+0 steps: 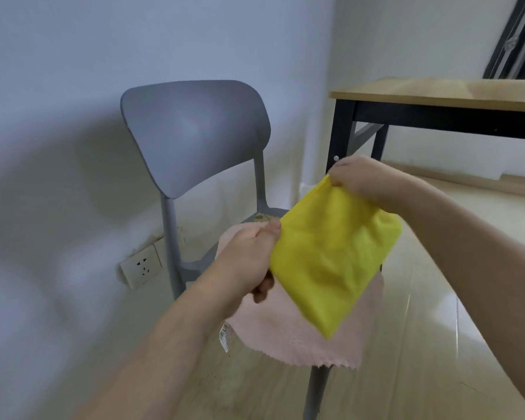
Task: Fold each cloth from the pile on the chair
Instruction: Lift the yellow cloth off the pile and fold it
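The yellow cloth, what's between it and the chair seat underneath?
In the head view, a pink cloth lies spread on the gray chair seat, directly beneath the yellow cloth held up by both hands.

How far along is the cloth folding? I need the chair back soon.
In hand: the yellow cloth, already doubled over, is held in the air by the left hand and right hand. Left: the pink cloth lies unfolded over the grey chair seat. No finished folded stack is in view.
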`<state>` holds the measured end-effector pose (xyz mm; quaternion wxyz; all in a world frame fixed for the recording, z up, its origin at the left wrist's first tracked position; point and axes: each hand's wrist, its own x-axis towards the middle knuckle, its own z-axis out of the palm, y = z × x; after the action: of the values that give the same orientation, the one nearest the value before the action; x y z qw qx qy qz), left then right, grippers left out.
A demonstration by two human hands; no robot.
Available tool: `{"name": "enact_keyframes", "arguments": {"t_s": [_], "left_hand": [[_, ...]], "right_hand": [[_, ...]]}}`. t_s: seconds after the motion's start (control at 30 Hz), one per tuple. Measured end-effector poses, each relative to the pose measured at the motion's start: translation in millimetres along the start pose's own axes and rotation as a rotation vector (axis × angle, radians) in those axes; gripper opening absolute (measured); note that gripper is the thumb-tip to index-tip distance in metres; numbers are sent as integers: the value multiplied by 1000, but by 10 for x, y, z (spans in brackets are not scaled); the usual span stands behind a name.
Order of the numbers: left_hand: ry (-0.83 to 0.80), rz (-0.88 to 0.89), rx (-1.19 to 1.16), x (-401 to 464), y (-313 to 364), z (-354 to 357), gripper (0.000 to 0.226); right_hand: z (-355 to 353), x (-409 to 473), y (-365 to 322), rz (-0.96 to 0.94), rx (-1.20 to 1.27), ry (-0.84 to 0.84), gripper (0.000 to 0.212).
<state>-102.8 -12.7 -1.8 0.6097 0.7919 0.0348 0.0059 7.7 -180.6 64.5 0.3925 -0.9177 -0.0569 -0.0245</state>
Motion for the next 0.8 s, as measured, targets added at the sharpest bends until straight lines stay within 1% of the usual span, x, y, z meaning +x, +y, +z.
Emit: {"name": "enact_keyframes", "arguments": {"t_s": [0.03, 0.07, 0.1, 0.13, 0.17, 0.2, 0.23, 0.27, 0.3, 0.33, 0.4, 0.47, 0.5, 0.53, 0.57, 0.6, 0.67, 0.73, 0.77, 0.8], "left_hand": [[-6, -129, -72, -15, -36, 62, 37], [3, -225, -52, -15, -127, 116, 33], [14, -299, 49, -15, -229, 160, 31], [20, -327, 230, -6, -353, 179, 30], [30, -317, 423, 0, -474, 179, 28], [50, -272, 564, 6, -587, 184, 23], [68, -213, 619, 5, -670, 197, 16], [92, -155, 623, -7, -711, 214, 12], [120, -107, 615, -25, -723, 236, 15], [146, -72, 621, -35, -717, 265, 21], [160, -76, 675, -19, -744, 319, 30], [160, -75, 730, -10, -774, 351, 25], [166, -51, 733, -22, -780, 359, 18], [167, -20, 719, -39, -779, 364, 10], [167, 10, 693, -66, -760, 366, 9], [163, 20, 669, -74, -758, 363, 12], [141, -34, 550, -63, -776, 329, 19], [123, -131, 319, -20, -797, 256, 27], [113, -172, 249, -14, -798, 212, 30], [87, -195, 239, -7, -809, 158, 35]], "right_hand": [[76, 51, -24, -31, -7, 31, 33], [194, 75, 2, -61, -94, 31, 41], [307, 32, 58, -93, -198, 36, 49], [427, -43, 157, -96, -280, 23, 54], [544, -158, 303, -103, -347, -1, 57], [647, -293, 466, -101, -387, 0, 58], [723, -449, 647, -41, -345, 26, 57], [780, -588, 810, 41, -270, 61, 55], [825, -721, 941, 136, -192, 76, 53], [850, -852, 1020, 213, -148, 50, 51], [868, -988, 1104, 322, -43, -16, 50], [843, -1035, 1084, 412, 186, 0, 52], [840, -1049, 1069, 446, 283, -4, 52], [848, -1069, 1036, 463, 334, -24, 51], [871, -1080, 1021, 464, 339, -59, 50], [896, -1104, 1004, 452, 324, -98, 48], [921, -1161, 968, 415, 297, -169, 42], [909, -1195, 963, 414, 349, -201, 32], [894, -1201, 989, 432, 396, -201, 24], [873, -1205, 1011, 460, 460, -206, 17]]}}
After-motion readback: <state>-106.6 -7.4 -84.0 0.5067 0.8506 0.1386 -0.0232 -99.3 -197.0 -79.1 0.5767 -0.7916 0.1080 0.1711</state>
